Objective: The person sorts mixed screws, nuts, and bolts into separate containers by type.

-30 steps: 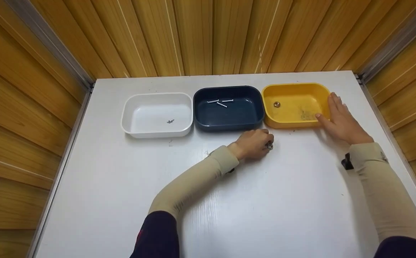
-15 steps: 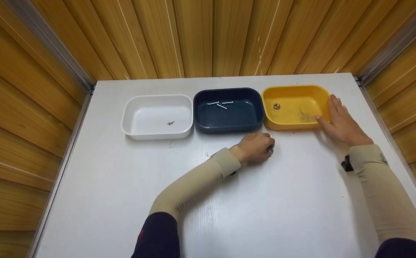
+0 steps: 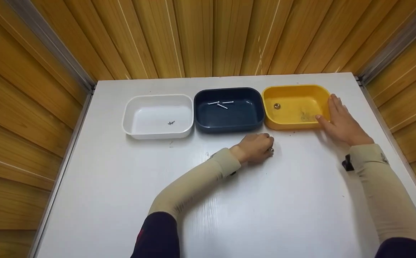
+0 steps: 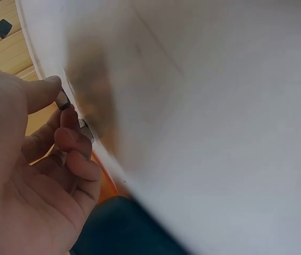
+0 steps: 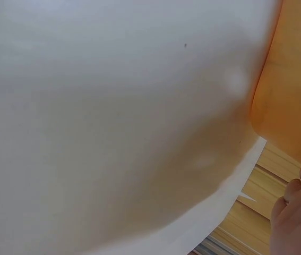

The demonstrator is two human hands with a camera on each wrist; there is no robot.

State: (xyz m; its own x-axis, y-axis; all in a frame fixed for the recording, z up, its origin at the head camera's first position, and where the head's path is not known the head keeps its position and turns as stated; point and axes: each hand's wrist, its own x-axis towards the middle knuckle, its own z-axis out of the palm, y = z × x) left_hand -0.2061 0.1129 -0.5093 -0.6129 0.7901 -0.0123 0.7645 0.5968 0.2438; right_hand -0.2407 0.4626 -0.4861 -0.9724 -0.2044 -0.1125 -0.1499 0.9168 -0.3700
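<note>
My left hand [image 3: 254, 147] is just in front of the gap between the dark blue bin [image 3: 229, 123] and the yellow bin [image 3: 294, 125], low over the white table. Its thumb and index finger pinch a small metal nut [image 4: 62, 100]. A second shiny metal piece [image 4: 85, 129] shows behind the curled fingers, partly hidden. My right hand [image 3: 344, 123] rests along the yellow bin's right end, fingers straight against the outer wall and thumb at the front rim. One nut [image 3: 277, 106] lies inside that bin, toward its left side.
Several silver screws [image 3: 222, 106] lie in the dark blue bin. To its left stands a white bin [image 3: 158, 136] holding a few tiny dark screws [image 3: 171, 123]. The three bins form a row near the table's back edge, before a wood-panelled wall [image 3: 193, 39].
My left hand has shifted very slightly, and the metal at its fingertips shows at a different angle. The right hand stays against the yellow bin. The bins' contents look the same.
</note>
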